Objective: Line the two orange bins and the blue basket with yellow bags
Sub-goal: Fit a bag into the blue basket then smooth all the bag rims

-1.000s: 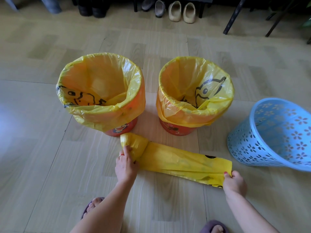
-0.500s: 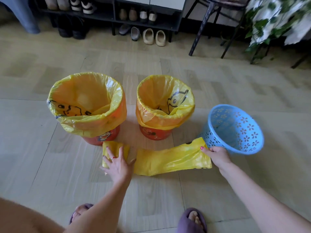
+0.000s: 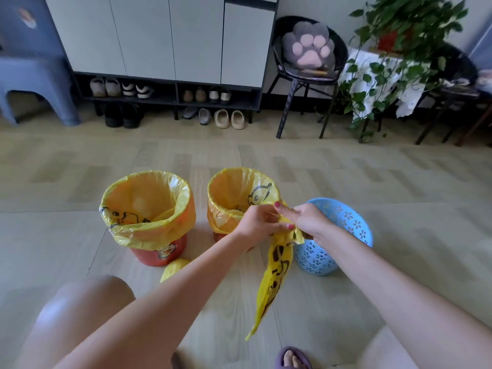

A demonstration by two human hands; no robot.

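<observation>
Both my hands, left (image 3: pixel 257 222) and right (image 3: pixel 308 222), pinch the bag (image 3: pixel 277 270) top; layers may stick, thin film could tear before reaching basket (image 3: pixel 346 222).

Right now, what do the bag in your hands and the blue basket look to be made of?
The yellow bag: thin glossy plastic film, seemingly; it hangs limp, creases and lets light through. The blue basket: likely rigid moulded plastic, smooth, with flower-shaped holes through its wall.

Single head-worn view, wide-angle, looking forward and down. Forearms reach in from the lower edge; both hands (image 3: pixel 282 222) sit near frame centre, close to the lens. Floor (image 3: pixel 80 230) fills the middle; shoe cabinet (image 3: pixel 170 38) crosses the top.
</observation>
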